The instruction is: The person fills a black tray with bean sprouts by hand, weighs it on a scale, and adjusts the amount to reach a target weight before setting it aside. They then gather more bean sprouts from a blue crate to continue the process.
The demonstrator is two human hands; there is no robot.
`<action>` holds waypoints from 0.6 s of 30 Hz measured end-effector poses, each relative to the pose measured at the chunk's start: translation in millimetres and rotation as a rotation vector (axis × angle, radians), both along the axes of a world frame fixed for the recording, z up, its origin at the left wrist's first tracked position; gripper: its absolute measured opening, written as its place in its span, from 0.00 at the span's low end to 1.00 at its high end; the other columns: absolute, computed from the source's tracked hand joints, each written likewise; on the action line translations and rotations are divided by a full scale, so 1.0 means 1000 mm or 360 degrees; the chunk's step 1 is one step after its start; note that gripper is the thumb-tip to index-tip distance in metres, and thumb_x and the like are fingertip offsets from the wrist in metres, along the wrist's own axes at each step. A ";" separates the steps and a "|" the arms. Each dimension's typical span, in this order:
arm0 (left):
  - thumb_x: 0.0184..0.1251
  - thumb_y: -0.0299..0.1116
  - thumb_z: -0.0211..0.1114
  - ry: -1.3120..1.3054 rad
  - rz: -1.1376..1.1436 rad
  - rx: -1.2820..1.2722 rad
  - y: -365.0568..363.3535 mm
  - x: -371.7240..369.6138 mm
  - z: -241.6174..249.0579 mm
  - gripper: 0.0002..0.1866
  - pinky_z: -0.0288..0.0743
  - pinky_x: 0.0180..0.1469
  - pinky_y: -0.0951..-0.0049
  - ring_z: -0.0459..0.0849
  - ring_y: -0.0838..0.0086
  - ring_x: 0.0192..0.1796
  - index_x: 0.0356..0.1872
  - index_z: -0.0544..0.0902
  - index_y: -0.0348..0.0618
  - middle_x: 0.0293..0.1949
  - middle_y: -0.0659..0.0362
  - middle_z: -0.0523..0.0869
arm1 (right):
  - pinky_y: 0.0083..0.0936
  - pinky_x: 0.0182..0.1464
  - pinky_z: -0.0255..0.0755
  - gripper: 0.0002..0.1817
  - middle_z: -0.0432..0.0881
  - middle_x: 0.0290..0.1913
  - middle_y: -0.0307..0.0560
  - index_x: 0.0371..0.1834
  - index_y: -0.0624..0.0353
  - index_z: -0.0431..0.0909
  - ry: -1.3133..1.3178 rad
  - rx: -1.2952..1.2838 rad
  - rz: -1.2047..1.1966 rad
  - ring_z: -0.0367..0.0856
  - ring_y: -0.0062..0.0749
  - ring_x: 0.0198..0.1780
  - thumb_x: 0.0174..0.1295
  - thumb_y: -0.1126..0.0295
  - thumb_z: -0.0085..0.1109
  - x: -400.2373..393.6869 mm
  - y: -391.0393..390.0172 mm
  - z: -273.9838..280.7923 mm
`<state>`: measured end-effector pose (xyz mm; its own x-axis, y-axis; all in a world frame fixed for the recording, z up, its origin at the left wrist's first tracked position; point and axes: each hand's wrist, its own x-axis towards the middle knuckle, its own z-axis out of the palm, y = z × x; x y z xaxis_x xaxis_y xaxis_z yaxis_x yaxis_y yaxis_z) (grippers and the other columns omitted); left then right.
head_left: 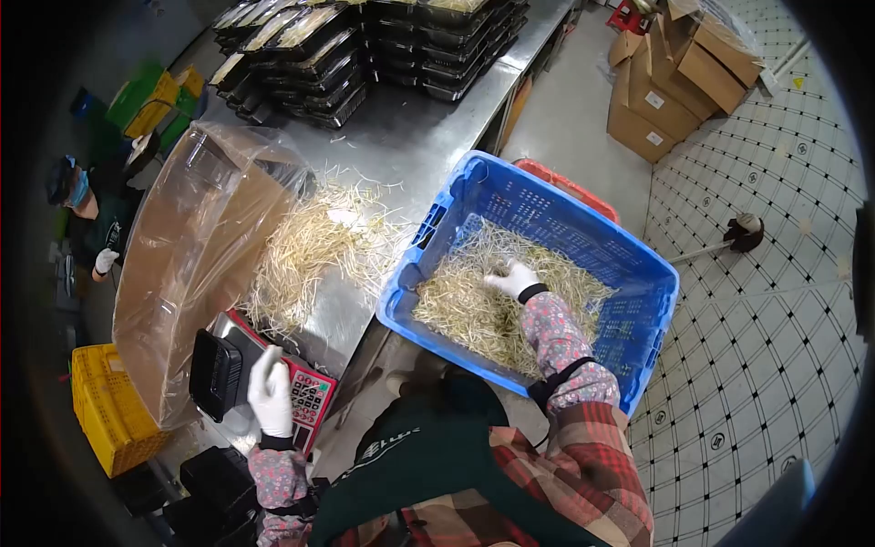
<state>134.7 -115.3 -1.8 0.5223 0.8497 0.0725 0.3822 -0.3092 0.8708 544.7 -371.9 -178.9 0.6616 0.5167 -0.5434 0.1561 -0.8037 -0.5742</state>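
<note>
My left hand (270, 394), in a white glove, is over a red digital scale (313, 394), beside its keypad. Its fingers are stretched out and hold nothing I can see. A black plastic tray (217, 374) sits on the scale's platform, left of that hand. My right hand (513, 281), also gloved, reaches into a large blue crate (570, 205) of bean sprouts (465, 305). Its fingers curl into the sprouts, and their tips are partly hidden. A loose heap of sprouts (314, 242) lies on the metal table (424, 137) between crate and scale.
A clear plastic bag (196, 246) stands left of the heap. Filled black trays (310, 68) are stacked at the back. Yellow crate (114, 406) and black trays (219, 483) are at lower left. A co-worker (91, 205) stands far left; cardboard boxes (670, 91) are at upper right.
</note>
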 end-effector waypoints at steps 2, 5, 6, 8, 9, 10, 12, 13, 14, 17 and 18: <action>0.64 0.21 0.61 0.0204 -0.0208 0.0042 -0.028 0.036 -0.001 0.16 0.72 0.59 0.69 0.82 0.66 0.53 0.53 0.81 0.35 0.49 0.53 0.85 | 0.34 0.71 0.59 0.60 0.57 0.73 0.67 0.73 0.69 0.53 -0.0037 -0.0190 0.0390 0.62 0.50 0.73 0.45 0.40 0.70 -0.011 0.018 -0.055; 0.62 0.21 0.63 0.0367 -0.0322 -0.0029 -0.058 0.067 -0.007 0.13 0.73 0.59 0.70 0.83 0.66 0.52 0.49 0.83 0.36 0.47 0.52 0.85 | 0.49 0.75 0.45 0.72 0.45 0.77 0.63 0.77 0.63 0.41 0.0015 -0.0528 0.0687 0.45 0.56 0.78 0.35 0.37 0.75 -0.045 0.072 -0.059; 0.62 0.21 0.62 0.0412 -0.0316 -0.0022 -0.063 0.073 -0.006 0.13 0.73 0.58 0.70 0.83 0.66 0.52 0.49 0.83 0.36 0.47 0.52 0.85 | 0.50 0.75 0.46 0.72 0.46 0.77 0.65 0.76 0.63 0.43 -0.0023 -0.0571 0.0755 0.46 0.56 0.78 0.33 0.36 0.76 -0.054 0.085 -0.062; 0.63 0.20 0.61 0.0437 -0.0226 -0.0054 -0.075 0.081 -0.004 0.12 0.74 0.57 0.71 0.83 0.68 0.51 0.48 0.84 0.35 0.46 0.53 0.86 | 0.51 0.74 0.48 0.72 0.47 0.76 0.66 0.76 0.62 0.45 -0.0045 -0.0601 0.0846 0.46 0.57 0.77 0.31 0.35 0.76 -0.066 0.100 -0.068; 0.63 0.20 0.61 0.0460 -0.0207 -0.0051 -0.078 0.079 -0.008 0.12 0.74 0.57 0.71 0.83 0.68 0.51 0.48 0.84 0.35 0.46 0.53 0.86 | 0.49 0.72 0.52 0.69 0.53 0.74 0.66 0.76 0.62 0.46 -0.0148 -0.0681 0.0812 0.52 0.55 0.75 0.34 0.39 0.77 -0.071 0.105 -0.073; 0.64 0.19 0.61 0.0437 -0.0108 -0.0102 -0.081 0.074 -0.015 0.12 0.74 0.57 0.71 0.83 0.69 0.51 0.48 0.84 0.36 0.46 0.53 0.86 | 0.47 0.70 0.56 0.66 0.59 0.71 0.65 0.76 0.62 0.47 -0.0251 -0.0760 0.0777 0.58 0.53 0.73 0.37 0.42 0.77 -0.073 0.108 -0.078; 0.66 0.18 0.59 0.0434 0.0035 -0.0187 -0.089 0.076 -0.015 0.12 0.74 0.57 0.72 0.83 0.71 0.50 0.48 0.84 0.36 0.45 0.54 0.86 | 0.45 0.67 0.60 0.64 0.66 0.67 0.62 0.76 0.62 0.47 -0.0225 -0.0653 0.0790 0.64 0.50 0.69 0.39 0.46 0.76 -0.075 0.112 -0.103; 0.66 0.18 0.59 0.0444 0.0046 -0.0185 -0.091 0.077 -0.015 0.12 0.74 0.57 0.72 0.83 0.71 0.50 0.48 0.84 0.36 0.45 0.54 0.86 | 0.43 0.64 0.64 0.62 0.72 0.62 0.59 0.76 0.62 0.47 -0.0233 -0.0569 0.0755 0.70 0.47 0.65 0.41 0.49 0.75 -0.073 0.113 -0.110; 0.66 0.18 0.59 0.0424 0.0043 -0.0203 -0.093 0.076 -0.017 0.12 0.74 0.57 0.72 0.83 0.71 0.50 0.48 0.84 0.36 0.45 0.54 0.86 | 0.39 0.59 0.69 0.57 0.77 0.54 0.50 0.75 0.62 0.49 -0.0287 -0.0549 0.0739 0.76 0.42 0.57 0.42 0.55 0.72 -0.073 0.110 -0.116; 0.66 0.18 0.59 0.0397 0.0036 -0.0222 -0.094 0.082 -0.021 0.12 0.74 0.57 0.73 0.83 0.72 0.50 0.47 0.84 0.36 0.45 0.54 0.86 | 0.42 0.58 0.68 0.56 0.77 0.55 0.51 0.75 0.61 0.52 -0.0224 -0.0560 0.0702 0.76 0.43 0.57 0.42 0.55 0.72 -0.069 0.111 -0.108; 0.66 0.18 0.59 0.0376 0.0018 -0.0211 -0.093 0.084 -0.023 0.12 0.74 0.57 0.73 0.83 0.72 0.50 0.47 0.84 0.36 0.45 0.54 0.86 | 0.42 0.58 0.68 0.56 0.77 0.55 0.51 0.75 0.61 0.52 -0.0216 -0.0561 0.0697 0.76 0.43 0.57 0.42 0.55 0.72 -0.073 0.109 -0.102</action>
